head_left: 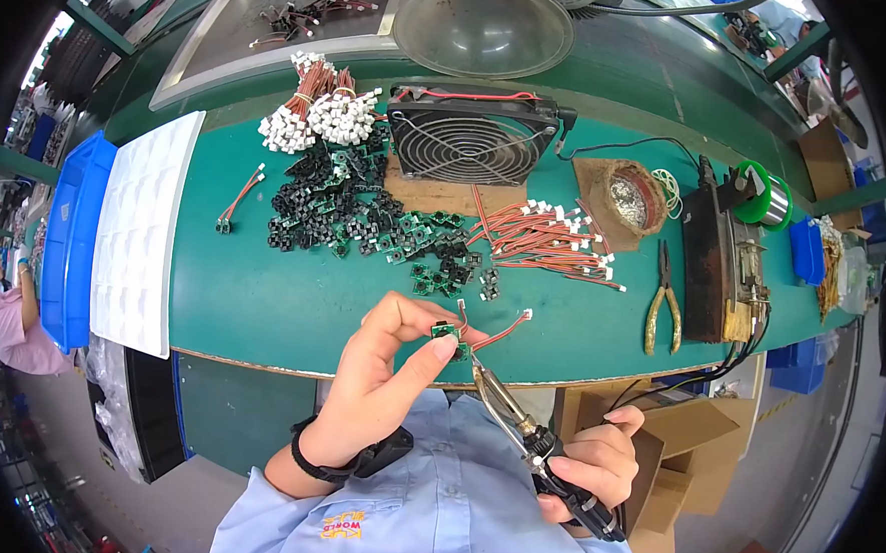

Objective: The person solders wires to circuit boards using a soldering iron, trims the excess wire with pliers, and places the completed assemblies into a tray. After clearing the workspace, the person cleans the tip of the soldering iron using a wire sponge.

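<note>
Held up just inside the bench's (231,300) near edge, around its middle: small green-and-black circuit board (442,331), partly covered. Trailing up and rightward from it, thin reddish wires (501,335) ending in white connectors (528,314). At its right end, touching or merely close impossible to tell, soldering iron (542,445), metal tip up-left, black handle slanting down-right beyond that edge.

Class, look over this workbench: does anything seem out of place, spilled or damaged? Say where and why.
One small wired circuit board lies alone between the white tray and the heap of black parts. It looks slightly odd because the other loose boards lie bunched together. Nothing appears clearly spilled or damaged.
</note>
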### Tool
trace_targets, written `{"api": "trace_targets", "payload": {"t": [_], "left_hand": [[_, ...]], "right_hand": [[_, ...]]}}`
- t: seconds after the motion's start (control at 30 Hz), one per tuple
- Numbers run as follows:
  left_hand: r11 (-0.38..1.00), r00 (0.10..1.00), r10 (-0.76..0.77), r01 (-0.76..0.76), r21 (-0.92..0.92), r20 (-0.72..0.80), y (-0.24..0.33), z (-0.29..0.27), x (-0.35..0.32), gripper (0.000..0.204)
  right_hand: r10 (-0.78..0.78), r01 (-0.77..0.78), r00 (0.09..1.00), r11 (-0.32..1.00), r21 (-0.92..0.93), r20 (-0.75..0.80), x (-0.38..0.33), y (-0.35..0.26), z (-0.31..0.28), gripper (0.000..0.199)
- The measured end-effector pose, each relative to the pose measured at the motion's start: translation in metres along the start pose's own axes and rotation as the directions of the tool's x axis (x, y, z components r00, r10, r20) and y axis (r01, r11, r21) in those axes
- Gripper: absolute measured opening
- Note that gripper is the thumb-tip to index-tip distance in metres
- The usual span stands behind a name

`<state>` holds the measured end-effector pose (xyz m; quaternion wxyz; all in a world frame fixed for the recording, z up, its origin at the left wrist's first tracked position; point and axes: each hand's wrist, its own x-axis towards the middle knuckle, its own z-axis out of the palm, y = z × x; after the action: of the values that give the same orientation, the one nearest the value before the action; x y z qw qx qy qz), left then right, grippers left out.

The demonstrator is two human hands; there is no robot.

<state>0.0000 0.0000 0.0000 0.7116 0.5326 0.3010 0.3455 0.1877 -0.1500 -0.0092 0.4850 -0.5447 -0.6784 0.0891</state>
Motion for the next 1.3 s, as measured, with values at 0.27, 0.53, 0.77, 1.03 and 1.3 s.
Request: {"api": "trace_targets", "payload": {"t": [0.27,0.53,0.77,1.03,1.3], "left_hand": [[0.999,1.000,0.015,-0.014,0.032,-0.020,0.003,0.001,-0.001,0.009],[0.972,0.992,-0.122,0.123,-0.201,0.018,0.014,0.005,-0.004,0.008],[0.980,0.994,-0.099,0.091,-0.179,-0.038,0.017,0.006,-0.003,0.007],[0.998,0.995,-0.030,0.025,-0.061,-0.093,0.011,0.010,0.002,0.008],[0.998,0.996,-0.036,0.032,-0.054,-0.081,0.011,0.010,0.000,0.007]], "right_hand": [[-0.003,0.001,0.999,0.999,-0.043,-0.047,-0.001,-0.001,0.000,0.034],[0.255,-0.405,0.865,0.864,-0.300,-0.432,0.018,0.056,0.014,0.033],[0.310,-0.347,0.853,0.938,-0.014,-0.419,0.014,0.033,0.008,0.030],[-0.034,0.036,0.999,0.998,0.050,-0.035,-0.003,0.003,-0.004,0.036],[-0.013,0.016,0.999,0.997,0.073,-0.053,-0.002,0.005,0.000,0.031]]}}
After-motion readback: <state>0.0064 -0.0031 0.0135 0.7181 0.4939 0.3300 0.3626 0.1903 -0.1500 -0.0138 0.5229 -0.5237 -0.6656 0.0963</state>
